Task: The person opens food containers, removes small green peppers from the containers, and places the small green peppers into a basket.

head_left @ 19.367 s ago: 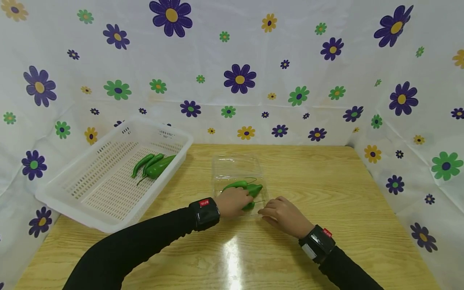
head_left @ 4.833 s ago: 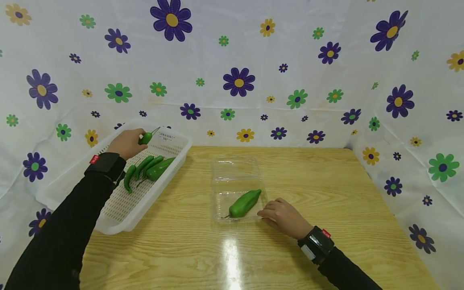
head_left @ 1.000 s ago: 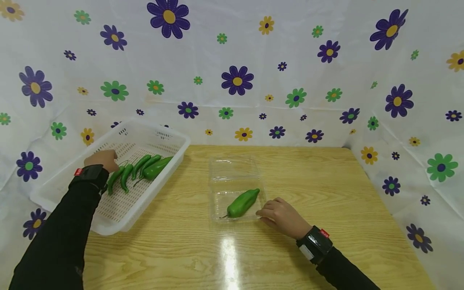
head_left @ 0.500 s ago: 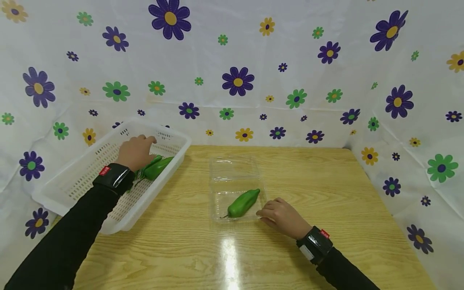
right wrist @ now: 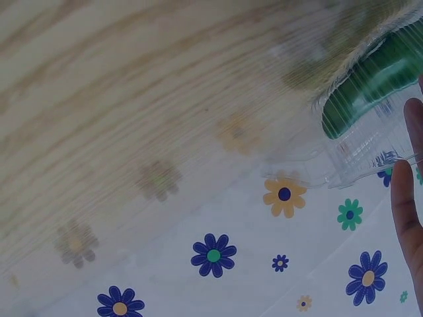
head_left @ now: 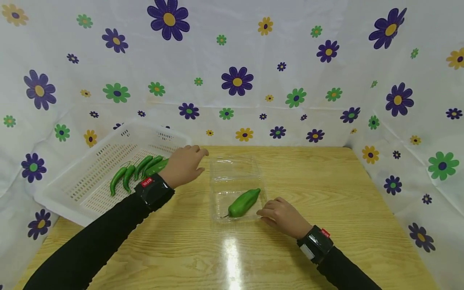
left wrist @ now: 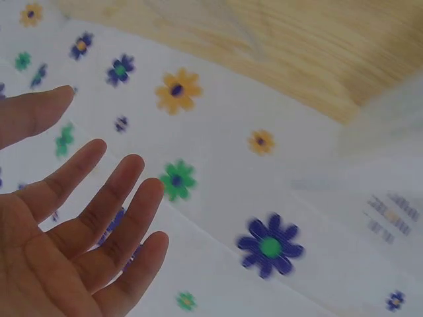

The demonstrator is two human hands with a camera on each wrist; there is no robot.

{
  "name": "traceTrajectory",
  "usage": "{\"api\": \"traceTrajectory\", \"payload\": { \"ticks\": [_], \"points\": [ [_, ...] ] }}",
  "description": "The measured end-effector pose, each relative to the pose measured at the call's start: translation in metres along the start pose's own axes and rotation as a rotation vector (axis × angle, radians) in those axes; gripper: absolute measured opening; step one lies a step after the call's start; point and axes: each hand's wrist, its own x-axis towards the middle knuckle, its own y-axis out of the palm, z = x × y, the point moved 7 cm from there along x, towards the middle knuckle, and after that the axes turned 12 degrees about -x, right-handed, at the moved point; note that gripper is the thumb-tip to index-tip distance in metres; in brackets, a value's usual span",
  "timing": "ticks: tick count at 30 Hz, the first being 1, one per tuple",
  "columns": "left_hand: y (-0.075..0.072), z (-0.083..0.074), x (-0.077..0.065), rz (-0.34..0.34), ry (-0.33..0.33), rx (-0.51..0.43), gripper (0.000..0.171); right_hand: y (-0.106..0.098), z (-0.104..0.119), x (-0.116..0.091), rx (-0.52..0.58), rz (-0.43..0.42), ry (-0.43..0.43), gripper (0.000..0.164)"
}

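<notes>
My left hand [head_left: 184,166] is over the right rim of the white basket [head_left: 72,169], palm down and holding nothing. Its fingers [left wrist: 122,191] are spread loosely in the left wrist view. Near the middle of the table lies a clear plastic clamshell container [head_left: 221,201] with its lid folded back. One large green pepper [head_left: 243,203] rests inside, its stem toward the near left corner. My right hand [head_left: 284,217] pinches the container's near right edge between thumb and fingers. In the right wrist view, the pepper [right wrist: 370,82] shows through the clear wall.
Inside the basket, several slim green chili peppers [head_left: 128,177] lie beside a larger green pepper [head_left: 156,166], partly hidden by my left hand. A white flowered cloth [head_left: 203,48] hangs behind and beside the wooden table [head_left: 308,177].
The left hand has left the chili peppers in the basket and moved right, over the rim. Earlier, several peppers lay in the container; now one does. The right hand has stayed put.
</notes>
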Motion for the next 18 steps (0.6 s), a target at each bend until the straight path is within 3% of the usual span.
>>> {"api": "traceTrajectory", "payload": {
  "ticks": [8, 12, 18],
  "points": [
    [0.028, -0.053, 0.003, 0.061, 0.105, -0.028, 0.037, 0.001, 0.000, 0.000, 0.004, -0.003, 0.002, 0.021],
    [0.046, -0.067, 0.003, 0.076, 0.134, -0.039, 0.036, 0.000, 0.000, 0.001, -0.002, -0.001, 0.000, 0.021],
    [0.078, -0.077, 0.008, 0.134, 0.129, -0.078, 0.036, -0.001, 0.000, 0.001, -0.002, -0.004, 0.000, 0.021]
  ]
}}
